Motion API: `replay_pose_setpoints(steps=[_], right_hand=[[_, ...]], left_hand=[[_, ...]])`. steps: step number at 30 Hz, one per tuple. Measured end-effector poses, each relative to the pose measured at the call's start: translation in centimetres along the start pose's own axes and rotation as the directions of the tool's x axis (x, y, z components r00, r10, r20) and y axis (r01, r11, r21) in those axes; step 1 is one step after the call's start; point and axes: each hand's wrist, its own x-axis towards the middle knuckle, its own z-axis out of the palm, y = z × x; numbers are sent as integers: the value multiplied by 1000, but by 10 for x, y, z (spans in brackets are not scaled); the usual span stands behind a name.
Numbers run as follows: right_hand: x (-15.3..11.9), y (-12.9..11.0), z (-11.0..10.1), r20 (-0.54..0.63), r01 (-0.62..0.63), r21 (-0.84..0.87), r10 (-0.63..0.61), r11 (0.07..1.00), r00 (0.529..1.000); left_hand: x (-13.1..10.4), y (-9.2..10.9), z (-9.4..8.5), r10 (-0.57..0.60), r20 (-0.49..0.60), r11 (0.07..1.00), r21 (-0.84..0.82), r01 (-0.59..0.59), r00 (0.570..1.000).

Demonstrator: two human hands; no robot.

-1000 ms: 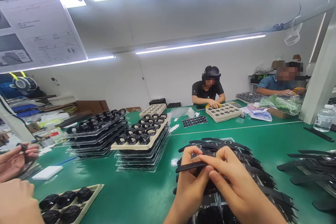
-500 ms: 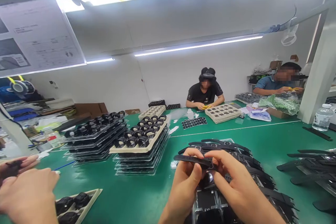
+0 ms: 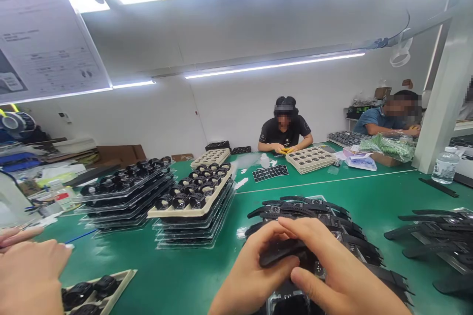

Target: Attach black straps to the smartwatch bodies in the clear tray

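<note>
Low in the head view, my left hand (image 3: 254,266) closes round the black strap of a smartwatch (image 3: 279,252), thumb against its underside. My right hand (image 3: 328,263) curls over the other side of the same watch, its fingertips meeting those of my left. Most of the watch body is hidden between the palms. Beneath and behind my hands lies a clear tray with several black-strapped smartwatches (image 3: 356,229), straps spread sideways.
A co-worker's hands (image 3: 31,270) work at the far left, beside a beige tray (image 3: 125,283) of watches. Stacked trays of watches (image 3: 192,211) stand left of centre. More strapped watches (image 3: 439,241) lie at right, near a water bottle (image 3: 445,165). Two people sit across the green table (image 3: 166,275).
My hands have drawn closer together and lower around the watch, covering more of it. The camera view has shifted slightly. The co-worker's hands at left have moved a little.
</note>
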Motion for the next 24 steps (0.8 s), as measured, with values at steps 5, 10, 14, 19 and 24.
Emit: replay_pose_setpoints(steps=[5,10,14,19,24], right_hand=[[6,9,9,-88,81,-176,-97,981,991],[6,16,16,-301,145,-133,-180,980,936],[4,19,18,-420,166,-173,-225,971,879],[6,19,14,-331,153,-110,-181,982,926],[7,16,12,-282,215,-26,-213,976,936]], left_hand=[[-1,-8,2,4,3,985,-173,-3,1000],[-1,-12,-6,64,-61,997,-26,-66,996],[3,-6,2,-50,-12,991,120,51,999],[7,-6,5,-9,-98,992,122,21,995],[8,-7,2,11,-152,1000,14,-9,988]])
